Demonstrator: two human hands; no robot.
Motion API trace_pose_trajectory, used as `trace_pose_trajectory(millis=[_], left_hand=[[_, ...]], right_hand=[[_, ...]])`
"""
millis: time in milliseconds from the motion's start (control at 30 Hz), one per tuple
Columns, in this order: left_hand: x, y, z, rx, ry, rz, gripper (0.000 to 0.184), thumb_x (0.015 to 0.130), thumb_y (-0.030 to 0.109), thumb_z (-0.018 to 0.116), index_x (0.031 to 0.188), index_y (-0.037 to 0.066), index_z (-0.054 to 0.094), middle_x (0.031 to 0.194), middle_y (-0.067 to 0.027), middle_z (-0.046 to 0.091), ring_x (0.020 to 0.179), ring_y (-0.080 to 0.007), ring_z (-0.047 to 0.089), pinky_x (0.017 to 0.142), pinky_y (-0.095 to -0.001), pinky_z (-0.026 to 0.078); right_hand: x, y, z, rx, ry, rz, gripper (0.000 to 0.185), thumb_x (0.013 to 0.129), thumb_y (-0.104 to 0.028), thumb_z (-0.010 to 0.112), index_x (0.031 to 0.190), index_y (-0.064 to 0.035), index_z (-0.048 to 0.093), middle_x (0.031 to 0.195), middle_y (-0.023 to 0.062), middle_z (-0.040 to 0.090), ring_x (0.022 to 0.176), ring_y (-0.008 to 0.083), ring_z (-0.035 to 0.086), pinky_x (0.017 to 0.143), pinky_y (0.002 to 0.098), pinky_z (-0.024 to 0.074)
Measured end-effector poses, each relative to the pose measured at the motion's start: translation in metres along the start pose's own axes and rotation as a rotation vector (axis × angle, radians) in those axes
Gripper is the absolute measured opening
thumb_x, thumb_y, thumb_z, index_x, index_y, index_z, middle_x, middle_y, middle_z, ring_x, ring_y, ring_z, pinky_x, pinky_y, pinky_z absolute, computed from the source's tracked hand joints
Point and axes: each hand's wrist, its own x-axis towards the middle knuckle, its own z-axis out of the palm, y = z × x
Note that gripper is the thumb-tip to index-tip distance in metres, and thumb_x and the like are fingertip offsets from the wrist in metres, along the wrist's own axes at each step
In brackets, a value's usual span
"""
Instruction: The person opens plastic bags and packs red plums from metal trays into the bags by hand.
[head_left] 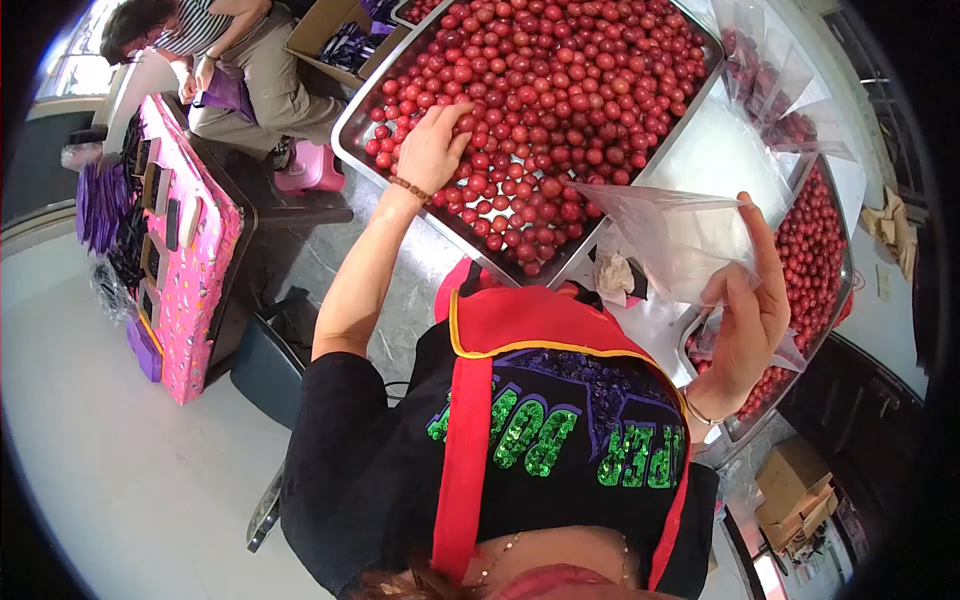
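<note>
A large metal tray [345,140] holds a heap of small round red fruits [560,80] that look like plums. My left hand [436,147], with a beaded bracelet at the wrist, lies on the fruits near the tray's left side. Its fingers are apart and I see nothing held in them. My right hand [750,310] grips a clear plastic bag [690,240] by its side, to the right of the tray. The bag's upper corner reaches over the tray's edge, and no fruit shows inside it.
Filled clear bags [765,85] stand at the upper right. Another fruit tray [848,250] lies beyond my right hand. A crumpled paper [613,275] lies beside the main tray. To the left are a pink-covered table [200,290] with purple pouches and a seated person [250,75].
</note>
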Motion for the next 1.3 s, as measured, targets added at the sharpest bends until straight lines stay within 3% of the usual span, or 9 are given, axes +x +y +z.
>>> trace_pose_trajectory(millis=[233, 400, 500, 633, 800, 933, 1067, 1133, 1300], left_hand=[[-0.004, 0.024, 0.003, 0.223, -0.095, 0.407, 0.023, 0.073, 0.018, 0.064, 0.095, 0.013, 0.063, 0.088, -0.0069, 0.051, 0.082, -0.0261, 0.051, 0.069, -0.0367, 0.043], [-0.018, 0.031, 0.027, 0.462, -0.098, 0.338, 0.028, 0.072, 0.022, 0.066, 0.098, 0.012, 0.062, 0.088, -0.0046, 0.051, 0.084, -0.0234, 0.049, 0.071, -0.0351, 0.041], [-0.014, 0.026, 0.024, 0.134, 0.013, 0.317, 0.021, 0.074, 0.019, 0.067, 0.092, 0.009, 0.062, 0.081, -0.0037, 0.054, 0.078, -0.0204, 0.052, 0.068, -0.0344, 0.043], [-0.018, 0.024, 0.001, -1.285, -0.256, -0.403, 0.019, 0.087, 0.013, 0.058, 0.103, 0.002, 0.056, 0.08, -0.0062, 0.061, 0.06, -0.0071, 0.048, 0.051, -0.0207, 0.04], [-0.024, 0.047, -0.022, -1.67, -0.282, -0.516, 0.027, 0.091, 0.018, 0.052, 0.113, 0.003, 0.053, 0.078, -0.0061, 0.06, 0.058, -0.0082, 0.049, 0.05, -0.0203, 0.039], [-0.021, 0.064, -0.031, -1.668, -0.222, -0.63, 0.028, 0.09, 0.015, 0.054, 0.115, 0.004, 0.053, 0.075, -0.0023, 0.058, 0.058, -0.0065, 0.047, 0.051, -0.0192, 0.037], [-0.025, 0.067, -0.027, -1.108, -0.178, -0.238, 0.029, 0.083, 0.008, 0.063, 0.111, 0.005, 0.057, 0.073, 0.0047, 0.052, 0.062, -0.0029, 0.044, 0.054, -0.0176, 0.034], [-0.027, 0.072, -0.027, -0.857, -0.107, -0.142, 0.029, 0.078, 0.005, 0.068, 0.105, 0.005, 0.06, 0.073, 0.0072, 0.052, 0.064, -0.0004, 0.044, 0.056, -0.0161, 0.034], [-0.025, 0.074, -0.028, -1.068, -0.102, -0.222, 0.02, 0.083, 0.009, 0.063, 0.101, 0.006, 0.058, 0.073, 0.0047, 0.054, 0.061, -0.0018, 0.046, 0.054, -0.0165, 0.036]], right_hand=[[-0.002, 0.003, -0.005, -0.004, 0.02, -0.034, 0.052, 0.077, 0.006, 0.042, 0.129, 0.0073, 0.041, 0.124, 0.0148, 0.053, 0.058, 0.0049, 0.051, 0.052, 0.0163, 0.0382], [-0.003, 0.004, -0.005, -0.017, -0.014, 0.004, 0.052, 0.077, 0.005, 0.042, 0.13, 0.0065, 0.04, 0.123, 0.0146, 0.053, 0.059, 0.0054, 0.051, 0.053, 0.0172, 0.0392], [-0.004, 0.004, -0.007, 0.009, -0.005, -0.01, 0.053, 0.077, 0.005, 0.042, 0.13, 0.0058, 0.04, 0.119, 0.0132, 0.055, 0.058, 0.0055, 0.051, 0.053, 0.0177, 0.0396], [-0.003, 0.004, -0.009, -0.017, -0.04, 0.013, 0.054, 0.078, 0.004, 0.042, 0.131, 0.004, 0.04, 0.11, 0.0108, 0.06, 0.058, 0.0052, 0.05, 0.052, 0.0177, 0.0388], [-0.002, 0.002, -0.002, -0.017, -0.021, 0.058, 0.054, 0.078, 0.004, 0.042, 0.132, 0.0012, 0.04, 0.083, 0.0065, 0.061, 0.057, 0.0052, 0.049, 0.052, 0.0181, 0.0375], [-0.003, -0.002, 0.004, -0.004, -0.001, 0.127, 0.052, 0.08, 0.004, 0.042, 0.132, -0.0002, 0.041, 0.066, 0.0018, 0.056, 0.058, 0.0054, 0.049, 0.053, 0.0185, 0.0371], [-0.003, 0.003, 0.003, 0.024, -0.006, 0.124, 0.052, 0.081, 0.004, 0.042, 0.132, -0.0006, 0.041, 0.068, 0.0024, 0.057, 0.058, 0.0053, 0.049, 0.054, 0.0183, 0.037], [-0.003, 0.004, 0.004, 0.001, 0.019, 0.121, 0.053, 0.075, 0.001, 0.044, 0.128, 0.0037, 0.044, 0.117, 0.0073, 0.057, 0.058, 0.0026, 0.046, 0.053, 0.0154, 0.0343], [-0.003, 0.004, 0.004, 0.002, 0.004, 0.127, 0.053, 0.076, 0.0, 0.045, 0.129, 0.0027, 0.044, 0.097, 0.0055, 0.062, 0.058, 0.003, 0.046, 0.055, 0.0162, 0.0354]])
